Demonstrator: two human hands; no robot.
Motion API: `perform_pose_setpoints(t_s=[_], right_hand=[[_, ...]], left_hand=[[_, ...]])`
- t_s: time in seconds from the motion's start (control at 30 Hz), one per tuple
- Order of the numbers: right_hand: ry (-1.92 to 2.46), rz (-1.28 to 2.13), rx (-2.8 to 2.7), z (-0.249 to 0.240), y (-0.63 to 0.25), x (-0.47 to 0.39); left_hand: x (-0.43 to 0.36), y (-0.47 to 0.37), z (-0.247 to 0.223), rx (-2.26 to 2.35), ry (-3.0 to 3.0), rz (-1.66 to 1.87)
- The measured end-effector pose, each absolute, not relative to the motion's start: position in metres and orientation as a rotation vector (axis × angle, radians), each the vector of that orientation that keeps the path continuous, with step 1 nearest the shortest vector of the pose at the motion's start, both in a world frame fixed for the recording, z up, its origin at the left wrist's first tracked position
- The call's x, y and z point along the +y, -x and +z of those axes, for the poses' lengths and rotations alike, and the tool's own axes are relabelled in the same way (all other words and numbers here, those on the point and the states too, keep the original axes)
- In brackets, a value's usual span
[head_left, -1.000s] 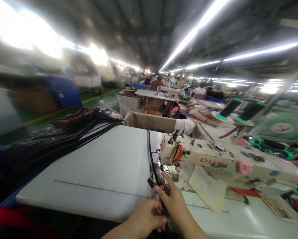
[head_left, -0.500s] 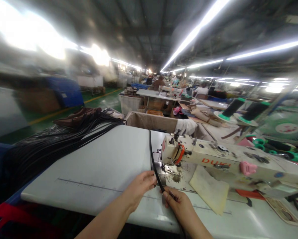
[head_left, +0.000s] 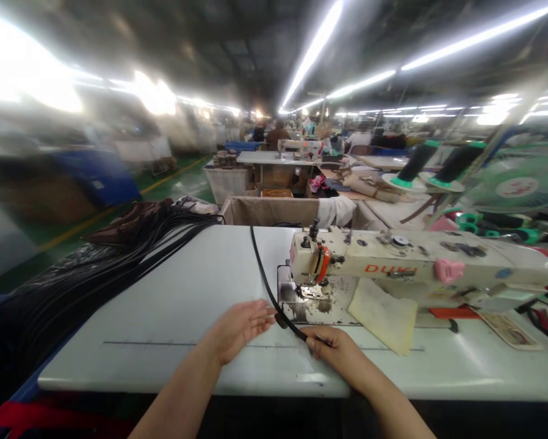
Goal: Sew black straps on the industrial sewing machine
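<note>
A long thin black strip [head_left: 263, 274] curves across the white sewing table [head_left: 173, 311], from its far edge down to my right hand [head_left: 326, 344]. The fingers of that hand pinch the strip near the table's front; a small dark tool seems to lie in the same grip, too small to make out. My left hand [head_left: 241, 326] is just left of the strip, palm turned inward, fingers stretched out and holding nothing. Beyond my hands, to the right, stands the sewing machine [head_left: 370, 262], its needle area right of the strip.
Many black strips [head_left: 118, 274] hang over the table's left side. A yellowish cloth [head_left: 386, 314] lies under the machine arm. Thread cones [head_left: 415, 164] and a green fan [head_left: 516, 183] stand at the right. Behind the table is a fabric-lined bin [head_left: 269, 210].
My left hand has moved left, away from the strip, its fingers more spread. My right hand still holds the strip, which now bows further left. The view has shifted a little.
</note>
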State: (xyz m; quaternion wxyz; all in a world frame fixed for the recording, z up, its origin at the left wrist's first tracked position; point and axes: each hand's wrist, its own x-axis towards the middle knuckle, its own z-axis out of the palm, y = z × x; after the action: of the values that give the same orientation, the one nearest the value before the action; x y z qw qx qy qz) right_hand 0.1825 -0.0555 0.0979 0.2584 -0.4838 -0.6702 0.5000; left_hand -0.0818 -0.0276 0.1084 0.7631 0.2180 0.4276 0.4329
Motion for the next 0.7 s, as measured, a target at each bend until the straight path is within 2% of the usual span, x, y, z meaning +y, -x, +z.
perform_pose_setpoints(t_s=[0.07,0.2,0.43,0.7], right_hand=[[1.296,1.339,-1.835,0.097,-0.180,-0.056],[1.312,1.354,-1.815,0.095,-0.184,-0.058],[1.303,1.428,-1.683,0.095,-0.196,-0.055],[1.295,1.421,-1.736,0.104,-0.189,-0.045]], left_hand=[[-0.032,0.069,0.105,0.838,-0.508,0.926],[-0.022,0.069,0.103,0.833,-0.408,1.231],[-0.003,0.143,0.112,0.996,-0.317,1.702],[-0.009,0.172,0.103,1.229,-0.369,1.843]])
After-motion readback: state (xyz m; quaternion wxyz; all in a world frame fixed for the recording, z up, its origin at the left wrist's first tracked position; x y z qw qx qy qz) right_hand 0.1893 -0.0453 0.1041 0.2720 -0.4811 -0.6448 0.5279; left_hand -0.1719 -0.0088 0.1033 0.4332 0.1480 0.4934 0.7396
